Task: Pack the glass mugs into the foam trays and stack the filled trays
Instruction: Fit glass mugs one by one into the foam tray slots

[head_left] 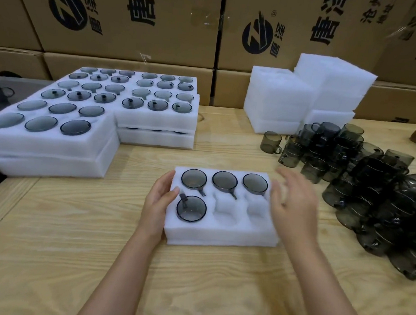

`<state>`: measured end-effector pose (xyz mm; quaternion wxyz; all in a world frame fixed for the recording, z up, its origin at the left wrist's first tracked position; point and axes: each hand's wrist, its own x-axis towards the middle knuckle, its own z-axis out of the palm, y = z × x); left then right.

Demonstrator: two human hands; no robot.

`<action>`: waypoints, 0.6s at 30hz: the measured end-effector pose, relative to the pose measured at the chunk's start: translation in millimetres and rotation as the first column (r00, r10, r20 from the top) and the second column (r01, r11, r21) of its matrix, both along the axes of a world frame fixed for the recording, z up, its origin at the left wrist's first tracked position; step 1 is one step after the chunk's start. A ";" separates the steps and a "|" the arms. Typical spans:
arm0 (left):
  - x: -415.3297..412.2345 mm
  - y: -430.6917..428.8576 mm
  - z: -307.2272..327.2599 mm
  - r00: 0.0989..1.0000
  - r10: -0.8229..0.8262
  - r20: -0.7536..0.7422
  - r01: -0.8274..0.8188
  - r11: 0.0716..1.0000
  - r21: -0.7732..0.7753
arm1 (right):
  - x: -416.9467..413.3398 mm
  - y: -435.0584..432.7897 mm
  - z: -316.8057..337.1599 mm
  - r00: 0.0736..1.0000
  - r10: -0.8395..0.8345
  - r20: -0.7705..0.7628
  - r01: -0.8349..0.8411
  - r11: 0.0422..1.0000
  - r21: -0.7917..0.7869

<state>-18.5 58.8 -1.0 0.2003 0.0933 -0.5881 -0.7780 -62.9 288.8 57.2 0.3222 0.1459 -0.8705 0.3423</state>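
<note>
Left hand (159, 199) rests open against the left edge of the foam tray (221, 236); right hand (294, 206) hovers spread and blurred by its right edge, holding nothing. Four glass mugs (191, 208) fill the tray's three back pockets and the front-left one.

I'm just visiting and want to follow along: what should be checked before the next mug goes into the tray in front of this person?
1. Free pockets in the foam tray: ok, two empty pockets in the near row.
2. Seating of placed mugs: ok, four sit in pockets.
3. Tray steadied: ok, left hand touches its left edge.
4. Picking hand free: ok, right hand open, holds nothing.
5. Supply: ok, pile of loose mugs lies to the right.
6. Ready to stack: not ok, tray not full.
</note>
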 end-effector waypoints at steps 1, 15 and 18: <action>-0.2 0.3 -0.5 1.000 0.013 0.009 -0.013 1.000 -0.009 | -2.7 22.7 -2.3 0.988 -0.143 -0.054 0.146 0.988 0.053; 0.6 1.3 -2.6 0.998 0.056 0.018 -0.056 0.998 -0.009 | -17.5 160.9 -15.3 0.768 -0.624 0.147 0.569 0.769 0.291; 0.4 0.8 -2.7 0.998 0.054 0.022 -0.053 0.998 -0.015 | -23.0 159.5 -11.9 0.738 -0.655 0.165 0.618 0.753 0.226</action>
